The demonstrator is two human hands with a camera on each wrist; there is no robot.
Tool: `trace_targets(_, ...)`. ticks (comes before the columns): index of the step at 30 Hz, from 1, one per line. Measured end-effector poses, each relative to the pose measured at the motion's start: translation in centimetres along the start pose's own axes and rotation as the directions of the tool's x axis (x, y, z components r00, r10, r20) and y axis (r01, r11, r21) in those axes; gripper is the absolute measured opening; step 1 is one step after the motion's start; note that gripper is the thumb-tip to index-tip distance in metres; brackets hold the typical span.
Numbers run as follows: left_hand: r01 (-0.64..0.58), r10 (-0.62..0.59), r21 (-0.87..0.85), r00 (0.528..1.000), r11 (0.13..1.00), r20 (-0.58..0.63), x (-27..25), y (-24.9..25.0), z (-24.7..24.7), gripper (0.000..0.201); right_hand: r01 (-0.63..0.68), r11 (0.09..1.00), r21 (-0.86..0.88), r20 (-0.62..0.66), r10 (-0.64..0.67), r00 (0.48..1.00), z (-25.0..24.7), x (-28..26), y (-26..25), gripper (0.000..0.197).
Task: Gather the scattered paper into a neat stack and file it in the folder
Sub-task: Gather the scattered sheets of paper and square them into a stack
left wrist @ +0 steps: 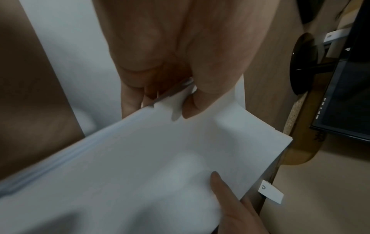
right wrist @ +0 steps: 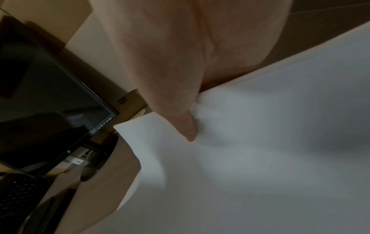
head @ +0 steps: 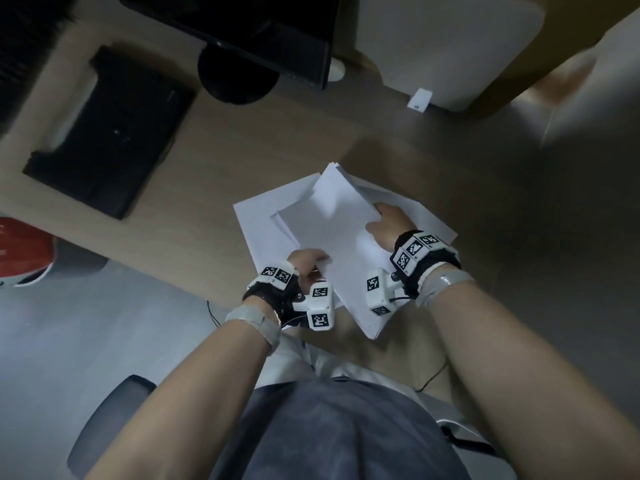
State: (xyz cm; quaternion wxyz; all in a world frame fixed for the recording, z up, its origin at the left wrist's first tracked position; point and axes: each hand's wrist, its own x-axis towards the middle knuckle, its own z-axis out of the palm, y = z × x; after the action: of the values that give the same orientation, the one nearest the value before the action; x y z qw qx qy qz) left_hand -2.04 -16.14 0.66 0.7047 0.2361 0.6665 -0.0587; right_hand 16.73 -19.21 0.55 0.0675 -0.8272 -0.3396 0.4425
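Note:
A bundle of white paper (head: 332, 223) is held tilted above several loose white sheets (head: 259, 223) that lie on the wooden desk. My left hand (head: 308, 263) pinches the bundle's near left edge, thumb on top (left wrist: 190, 109) and fingers underneath. My right hand (head: 389, 225) grips the right edge, its thumb (right wrist: 189, 128) pressing on the top sheet. The right thumb also shows in the left wrist view (left wrist: 220, 185). A white sheet (head: 426, 220) lies under the right hand. I cannot make out a folder for certain.
A black keyboard (head: 114, 133) lies at the desk's left. A dark monitor (head: 277, 32) on a round stand (head: 235, 74) is at the back. A white panel (head: 446, 39) with a small bracket (head: 419, 100) stands back right. A red object (head: 24, 251) sits at far left.

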Motion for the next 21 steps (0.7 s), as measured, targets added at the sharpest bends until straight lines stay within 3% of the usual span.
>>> trace_targets(5,-0.002,0.002,0.007,1.000,1.000,-0.013,0.7,1.7,2.0,0.006,-0.076,0.983,-0.169,-0.012,0.075,0.997,-2.4,2.9,1.0,0.046)
trace_targets(7,0.023,-0.023,0.002,0.999,1.000,-0.022,0.9,2.3,2.6,0.030,-0.087,0.982,-0.165,0.022,0.091,0.996,-3.1,3.9,1.4,0.045)
trace_targets(9,0.030,-0.030,0.002,0.998,1.000,-0.048,1.0,2.8,3.0,0.040,-0.062,0.988,-0.142,0.070,0.072,0.995,-3.6,4.6,1.6,0.045)
trace_targets(11,0.059,-0.060,-0.014,0.996,0.998,-0.065,1.0,3.3,3.0,0.032,-0.057,0.993,-0.107,0.091,0.067,0.994,-3.8,5.3,1.8,0.048)
trace_targets(13,0.061,-0.062,-0.021,0.996,0.998,-0.061,1.3,4.0,3.0,0.008,-0.047,0.996,-0.074,0.070,0.052,0.996,-4.2,5.4,1.6,0.050)
trace_targets(17,0.039,-0.041,-0.044,0.998,0.998,-0.047,1.8,5.2,3.2,0.010,-0.016,0.997,-0.074,0.010,0.017,1.000,-4.8,5.8,1.6,0.049)
trace_targets(21,-0.008,-0.001,-0.090,0.996,0.996,-0.090,1.9,5.9,3.7,0.006,0.018,0.999,0.049,-0.002,-0.018,1.000,-5.5,5.8,1.8,0.058)
